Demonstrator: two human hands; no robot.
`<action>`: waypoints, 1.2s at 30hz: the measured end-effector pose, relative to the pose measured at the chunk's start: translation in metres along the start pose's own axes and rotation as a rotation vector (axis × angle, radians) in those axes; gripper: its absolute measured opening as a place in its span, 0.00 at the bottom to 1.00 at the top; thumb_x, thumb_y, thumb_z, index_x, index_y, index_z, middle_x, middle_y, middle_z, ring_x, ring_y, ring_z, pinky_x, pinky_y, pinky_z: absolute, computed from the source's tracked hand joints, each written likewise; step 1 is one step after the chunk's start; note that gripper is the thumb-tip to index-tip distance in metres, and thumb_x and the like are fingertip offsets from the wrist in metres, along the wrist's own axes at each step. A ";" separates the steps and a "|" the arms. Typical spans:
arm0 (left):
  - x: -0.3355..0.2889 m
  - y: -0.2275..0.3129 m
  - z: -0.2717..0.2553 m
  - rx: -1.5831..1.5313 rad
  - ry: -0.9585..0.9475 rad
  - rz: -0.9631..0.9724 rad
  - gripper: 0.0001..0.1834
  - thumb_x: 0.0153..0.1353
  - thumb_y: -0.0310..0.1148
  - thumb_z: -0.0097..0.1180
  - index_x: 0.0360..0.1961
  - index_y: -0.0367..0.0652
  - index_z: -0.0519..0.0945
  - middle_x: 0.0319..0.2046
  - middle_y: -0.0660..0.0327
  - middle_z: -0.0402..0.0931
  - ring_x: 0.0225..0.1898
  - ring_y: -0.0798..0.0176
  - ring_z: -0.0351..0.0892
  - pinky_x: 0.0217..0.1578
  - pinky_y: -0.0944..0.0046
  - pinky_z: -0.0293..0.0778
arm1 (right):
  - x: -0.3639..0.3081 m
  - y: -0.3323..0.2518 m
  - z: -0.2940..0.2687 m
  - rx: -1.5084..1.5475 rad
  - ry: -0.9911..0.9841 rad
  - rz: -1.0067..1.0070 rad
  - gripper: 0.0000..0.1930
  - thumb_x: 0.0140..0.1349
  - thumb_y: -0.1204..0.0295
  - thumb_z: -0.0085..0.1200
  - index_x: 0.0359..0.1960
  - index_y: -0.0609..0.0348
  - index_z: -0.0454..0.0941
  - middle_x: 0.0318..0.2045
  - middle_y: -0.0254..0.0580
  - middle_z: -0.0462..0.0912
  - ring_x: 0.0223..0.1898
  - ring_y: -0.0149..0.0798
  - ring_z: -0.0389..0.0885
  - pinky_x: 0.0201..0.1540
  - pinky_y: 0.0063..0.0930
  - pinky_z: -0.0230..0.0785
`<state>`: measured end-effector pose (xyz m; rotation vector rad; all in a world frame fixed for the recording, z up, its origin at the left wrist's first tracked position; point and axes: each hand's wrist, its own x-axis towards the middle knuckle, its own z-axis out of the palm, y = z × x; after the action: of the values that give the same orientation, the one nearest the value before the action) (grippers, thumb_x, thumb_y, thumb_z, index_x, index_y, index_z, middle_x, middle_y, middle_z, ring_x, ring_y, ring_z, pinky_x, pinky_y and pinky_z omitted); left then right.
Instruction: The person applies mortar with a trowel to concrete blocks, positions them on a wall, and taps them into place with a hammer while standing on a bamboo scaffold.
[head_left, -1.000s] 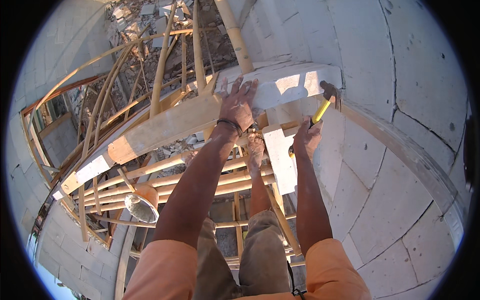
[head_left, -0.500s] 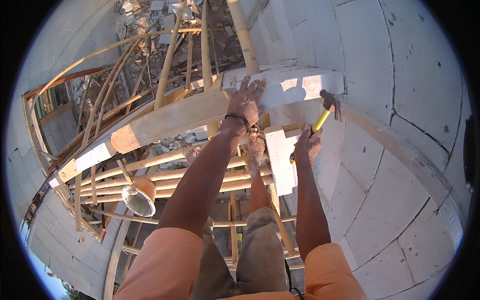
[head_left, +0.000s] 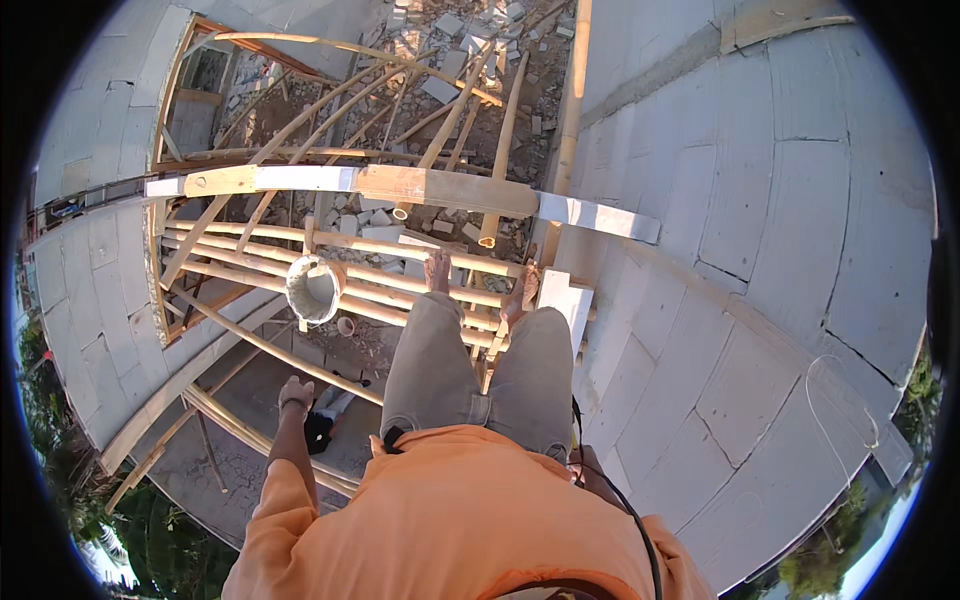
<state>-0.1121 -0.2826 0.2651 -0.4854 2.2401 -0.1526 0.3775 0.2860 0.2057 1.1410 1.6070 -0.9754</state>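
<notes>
My left hand (head_left: 296,391) hangs low at my left side, away from the beam, with its fingers curled and nothing visible in them. By my right hip my right hand (head_left: 592,477) is mostly hidden behind my body and a black cord, so its fingers do not show. No hammer head can be made out. Ahead of me a long narrow beam of wooden boards (head_left: 445,188) and white lengths spans the gap, and a white block (head_left: 600,216) forms its right end near the wall. Another white block (head_left: 565,305) stands beside my right foot.
My bare feet rest on bamboo poles (head_left: 375,285) laid side by side. A mortar-smeared bucket (head_left: 314,290) sits on them to the left. Slanting bamboo props (head_left: 508,145) rise beyond the beam over rubble (head_left: 450,65). A pale block wall (head_left: 680,250) runs along my right.
My left hand has come off the beam and dropped to my left side. My right hand, which held a hammer, has drawn back to my hip. The view has shifted back, showing more torso.
</notes>
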 end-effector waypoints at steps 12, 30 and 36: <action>-0.038 0.009 -0.038 -0.120 -0.257 0.489 0.30 0.59 0.49 0.56 0.47 0.26 0.77 0.45 0.39 0.79 0.50 0.46 0.79 0.48 0.51 0.73 | -0.029 -0.174 -0.079 0.758 0.066 0.258 0.07 0.57 0.75 0.53 0.23 0.63 0.72 0.13 0.36 0.67 0.13 0.30 0.63 0.14 0.27 0.54; 0.053 0.152 -0.249 -0.596 -0.549 0.586 0.38 0.63 0.58 0.51 0.55 0.28 0.73 0.51 0.43 0.77 0.54 0.51 0.77 0.51 0.52 0.71 | -0.021 -0.244 0.142 0.942 0.637 0.225 0.16 0.58 0.64 0.56 0.36 0.67 0.81 0.31 0.62 0.82 0.35 0.54 0.84 0.35 0.45 0.73; -0.086 0.279 -0.229 -0.376 -0.769 1.118 0.30 0.68 0.50 0.46 0.56 0.31 0.73 0.50 0.51 0.79 0.55 0.57 0.76 0.56 0.57 0.69 | -0.109 -0.286 0.052 0.705 0.893 -0.077 0.18 0.60 0.62 0.52 0.43 0.67 0.75 0.32 0.67 0.80 0.38 0.65 0.80 0.41 0.53 0.69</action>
<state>-0.3151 -0.0038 0.4020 0.5008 1.4753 0.8864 0.1316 0.1364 0.3227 2.2384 2.0445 -1.2138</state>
